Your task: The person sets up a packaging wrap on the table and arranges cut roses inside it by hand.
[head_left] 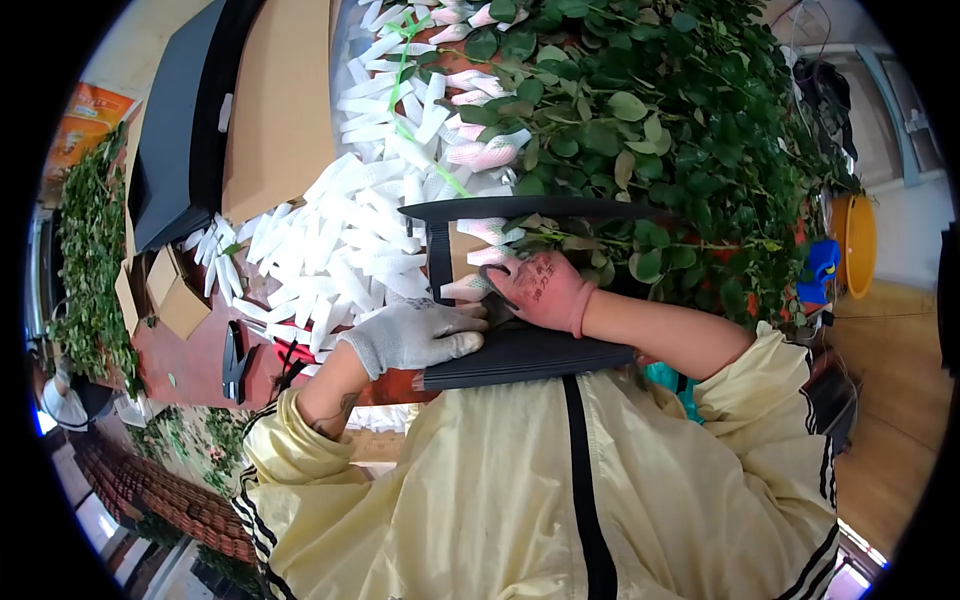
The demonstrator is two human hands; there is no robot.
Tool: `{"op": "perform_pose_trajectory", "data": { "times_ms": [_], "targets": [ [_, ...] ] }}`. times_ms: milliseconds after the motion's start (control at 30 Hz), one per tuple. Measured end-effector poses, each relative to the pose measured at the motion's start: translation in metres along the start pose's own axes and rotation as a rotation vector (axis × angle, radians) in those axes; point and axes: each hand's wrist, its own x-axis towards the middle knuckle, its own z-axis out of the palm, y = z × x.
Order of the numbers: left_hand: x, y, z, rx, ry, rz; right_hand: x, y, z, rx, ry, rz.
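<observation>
My left hand (415, 338), in a grey-white glove, lies with its fingers stretched out over the left end of a stack of black sheets (530, 357). Close beside it, my right hand (540, 290), in a pink glove with dark fingertips, has its fingers curled at a net-wrapped flower head (467, 289); what lies within its fingers is hidden. Two more netted heads (488, 231) rest above on a brown cardboard piece (462, 246) with a black ribbed edge. Their leafy stems run to the right. A black curved flap (540, 207) stands just beyond them.
White net sleeves (340, 240) are heaped at left centre. Leafy stems (640, 110) cover the upper right. A black stapler (236, 362) lies near the front left edge, below cardboard pieces (178, 295). Large black and brown sheets (280, 110) stand upper left. Another person's sleeve (64, 404) shows far left.
</observation>
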Motion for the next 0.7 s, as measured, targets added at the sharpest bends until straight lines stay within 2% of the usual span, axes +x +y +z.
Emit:
{"op": "perform_pose_trajectory", "data": {
  "times_ms": [33,167,200,300,367,433,467,500,533,567,700],
  "targets": [
    [0.0,0.0,0.0,-0.021,-0.023,-0.065,-0.002,0.0,0.0,0.004,0.006,0.004],
    [0.002,0.004,-0.003,-0.077,-0.052,-0.057,0.0,0.0,0.006,-0.066,-0.106,-0.038],
    [0.001,-0.002,0.002,-0.043,0.0,-0.032,0.0,0.001,0.009,-0.085,-0.124,-0.066],
    [0.003,0.008,-0.006,-0.011,0.047,0.001,-0.003,0.004,0.015,-0.018,-0.041,-0.067],
    [0.002,0.007,-0.008,-0.014,0.044,0.002,-0.002,0.003,0.011,-0.014,-0.079,-0.059],
    [0.002,-0.012,-0.003,0.318,0.525,-0.086,-0.001,0.001,0.008,-0.003,-0.113,-0.04],
    [0.004,-0.017,0.0,0.445,0.605,-0.108,0.0,0.001,0.006,-0.001,-0.16,-0.036],
    [0.006,-0.02,0.005,0.444,0.606,-0.106,0.001,0.002,0.005,-0.005,-0.207,-0.034],
    [0.01,-0.019,0.008,0.571,0.569,-0.14,0.001,0.002,0.007,-0.008,-0.208,-0.036],
    [0.012,-0.02,0.011,0.698,0.529,-0.176,0.0,0.003,0.01,-0.028,-0.187,-0.036],
    [0.015,-0.031,0.01,0.823,0.497,-0.129,-0.006,0.007,0.023,-0.057,-0.087,-0.068]
  ]
}}
